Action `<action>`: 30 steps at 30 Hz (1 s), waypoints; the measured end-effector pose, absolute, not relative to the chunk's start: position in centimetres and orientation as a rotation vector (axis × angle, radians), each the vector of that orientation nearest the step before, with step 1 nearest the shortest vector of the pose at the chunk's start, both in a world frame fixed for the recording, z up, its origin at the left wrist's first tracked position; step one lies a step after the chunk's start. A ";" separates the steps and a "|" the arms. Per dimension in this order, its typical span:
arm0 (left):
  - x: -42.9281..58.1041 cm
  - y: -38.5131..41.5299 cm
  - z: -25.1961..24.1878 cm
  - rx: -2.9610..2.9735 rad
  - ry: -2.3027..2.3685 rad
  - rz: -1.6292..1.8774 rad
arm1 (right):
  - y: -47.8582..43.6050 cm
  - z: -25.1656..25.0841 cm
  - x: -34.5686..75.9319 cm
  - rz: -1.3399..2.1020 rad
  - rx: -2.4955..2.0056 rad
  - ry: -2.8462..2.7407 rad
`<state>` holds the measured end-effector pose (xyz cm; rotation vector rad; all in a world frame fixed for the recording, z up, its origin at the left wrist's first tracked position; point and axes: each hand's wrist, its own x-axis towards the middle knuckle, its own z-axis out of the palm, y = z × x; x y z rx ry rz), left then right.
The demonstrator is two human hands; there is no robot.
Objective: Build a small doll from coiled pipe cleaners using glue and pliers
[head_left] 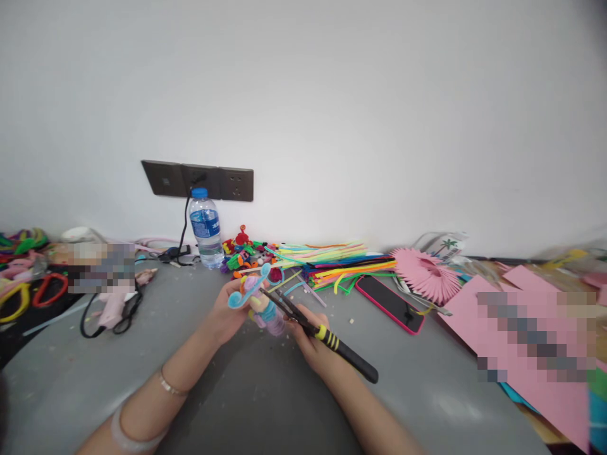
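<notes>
My left hand (pixel 226 314) grips a small pipe-cleaner figure (pixel 266 309) above the grey table. The figure has a blue brim-like top, a yellow and blue middle and a lilac coiled lower part. My right hand (pixel 310 338) is closed around long-nosed pliers (pixel 348 358) with black and yellow handles. Their dark jaws point up and left, against or just in front of the figure's upper right side. I cannot tell whether the jaws touch it. My right fingertips are close to the figure's lower right edge, partly hidden behind the tool.
Behind my hands lie loose pipe cleaners (pixel 332 259) and small coloured figures (pixel 241 256). A water bottle (pixel 206 230) stands by the wall socket (pixel 203 181). A phone (pixel 391 304), pink folded paper (pixel 427 275) and pink sheets (pixel 478 309) lie right; a pink glue gun (pixel 112 308) and scissors (pixel 50 289) left.
</notes>
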<state>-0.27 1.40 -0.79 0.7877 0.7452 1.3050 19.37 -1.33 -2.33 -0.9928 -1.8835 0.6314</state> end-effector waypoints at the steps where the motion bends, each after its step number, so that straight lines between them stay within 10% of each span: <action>1: -0.3 1.4 -0.8 0.790 0.747 1.308 | -1.2 -2.4 19.4 0.632 -0.983 -1.884; 30: 0.2 1.4 -0.6 0.775 0.691 1.310 | -0.6 -3.6 19.1 0.407 -0.897 -1.949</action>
